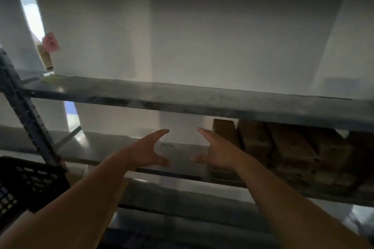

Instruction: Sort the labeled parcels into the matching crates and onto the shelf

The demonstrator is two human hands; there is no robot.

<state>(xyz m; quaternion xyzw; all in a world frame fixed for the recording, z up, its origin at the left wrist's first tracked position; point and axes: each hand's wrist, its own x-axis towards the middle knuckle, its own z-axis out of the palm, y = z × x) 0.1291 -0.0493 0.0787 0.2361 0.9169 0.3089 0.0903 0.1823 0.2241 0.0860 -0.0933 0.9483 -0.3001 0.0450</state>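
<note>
Nearest, a black crate [26, 184] sits low at the left. Both hands are spread wide and empty, left hand [145, 150] and right hand [217, 152], palms facing each other over the shelf [182, 155]. Behind, brown parcels [283, 147] already lie in a row on its right part, their long axes apparently pointing into the shelf. More sorting probably remains.

parcels [283, 147] right on shelf [182, 99], crate [30, 182] left
</note>
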